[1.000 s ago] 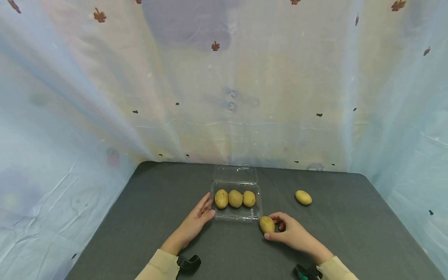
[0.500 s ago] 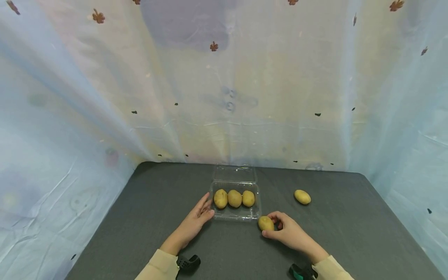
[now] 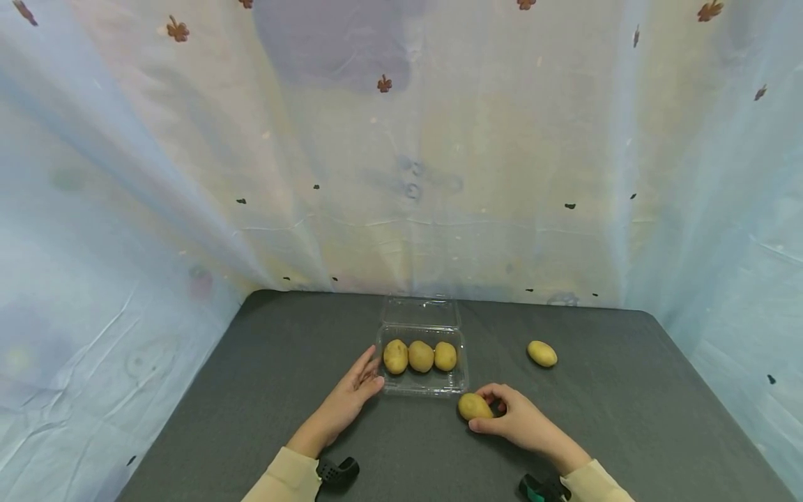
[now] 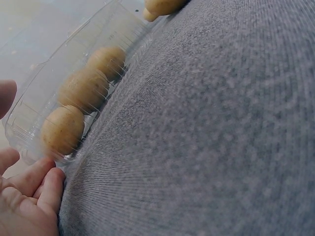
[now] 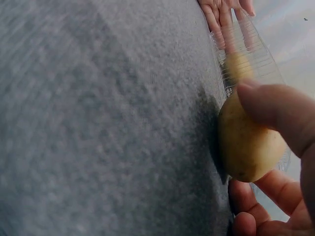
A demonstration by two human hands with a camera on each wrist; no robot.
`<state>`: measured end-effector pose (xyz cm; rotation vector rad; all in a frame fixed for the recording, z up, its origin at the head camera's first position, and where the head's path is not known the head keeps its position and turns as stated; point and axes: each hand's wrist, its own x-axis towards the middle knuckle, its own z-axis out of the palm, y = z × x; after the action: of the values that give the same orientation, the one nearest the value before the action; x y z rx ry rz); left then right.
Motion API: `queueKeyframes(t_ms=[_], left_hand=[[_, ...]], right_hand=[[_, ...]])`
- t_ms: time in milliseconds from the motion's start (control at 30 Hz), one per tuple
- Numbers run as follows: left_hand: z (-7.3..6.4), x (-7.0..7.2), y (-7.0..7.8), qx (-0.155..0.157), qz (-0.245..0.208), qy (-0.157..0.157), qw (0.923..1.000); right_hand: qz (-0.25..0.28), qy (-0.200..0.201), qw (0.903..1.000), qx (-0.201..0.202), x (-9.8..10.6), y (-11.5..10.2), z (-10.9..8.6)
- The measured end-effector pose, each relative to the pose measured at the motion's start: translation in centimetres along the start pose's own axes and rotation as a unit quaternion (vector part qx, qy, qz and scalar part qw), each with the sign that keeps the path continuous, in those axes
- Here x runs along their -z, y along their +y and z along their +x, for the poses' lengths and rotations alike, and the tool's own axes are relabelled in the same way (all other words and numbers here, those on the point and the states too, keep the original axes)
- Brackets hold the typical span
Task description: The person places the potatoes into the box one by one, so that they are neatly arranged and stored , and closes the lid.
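Note:
A clear plastic clamshell box (image 3: pixel 422 388) lies with its lid (image 3: pixel 422 312) folded back. Three potatoes sit in a row inside it: a left potato (image 3: pixel 396 357), a middle potato (image 3: pixel 421 356) and a right potato (image 3: pixel 445 356). My left hand (image 3: pixel 345 403) stands at the box's left side, its extended fingers touching or nearly touching the wall. Close to the box's front right corner, my right hand (image 3: pixel 517 420) holds another potato (image 3: pixel 474 406) between thumb and fingers. In the right wrist view, this held potato (image 5: pixel 248 142) is low, against or just above the cloth.
One more potato (image 3: pixel 542 353) lies alone on the dark grey tabletop (image 3: pixel 301 335), right of the box. Pale patterned sheeting (image 3: pixel 489 153) hangs behind the table and along both sides. Dark straps (image 3: pixel 339 474) are worn at the wrists.
The potato in my right hand has shifted slightly left and turned, so its long side now lies more sideways. My left hand and the box have stayed in place.

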<state>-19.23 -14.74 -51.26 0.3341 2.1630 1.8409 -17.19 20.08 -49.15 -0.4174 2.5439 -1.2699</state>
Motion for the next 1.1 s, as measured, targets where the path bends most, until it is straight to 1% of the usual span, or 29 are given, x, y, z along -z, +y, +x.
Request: queueKeyframes(t_ms=[167,333,500,567,667,833,933,1100], left_hand=[[-0.2,-0.1,0.2,-0.003,-0.002,0.000,1.0000],[-0.2,0.0,0.1,-0.007,0.001,0.001,1.0000],[-0.4,0.0,0.1,-0.011,0.003,0.000,0.9999],[-0.4,0.0,0.2,-0.011,-0.001,0.000,0.9999],[-0.4,0.0,0.2,-0.010,0.001,0.000,0.9999],[-0.4,0.0,0.2,-0.012,0.004,0.002,0.9999],[-0.3,0.0,0.1,-0.012,0.005,0.004,0.9999],[-0.2,0.0,-0.2,-0.006,0.006,0.004,1.0000]], right_hand=[[0.005,0.008,0.9998,-0.015,-0.1,0.1,0.0],[0.007,0.014,0.9997,-0.018,0.0,0.3,0.0],[0.019,0.016,0.9995,-0.019,0.4,0.4,-0.3],[0.028,0.019,0.9991,-0.025,0.8,0.4,-0.4],[0.035,0.038,0.9977,-0.044,1.4,0.2,-0.6],[0.036,0.090,0.9926,-0.073,2.7,-0.7,-0.7],[0.034,0.112,0.9908,-0.069,3.4,-1.3,-0.7],[0.025,0.133,0.9898,-0.045,4.0,-2.3,-0.7]])
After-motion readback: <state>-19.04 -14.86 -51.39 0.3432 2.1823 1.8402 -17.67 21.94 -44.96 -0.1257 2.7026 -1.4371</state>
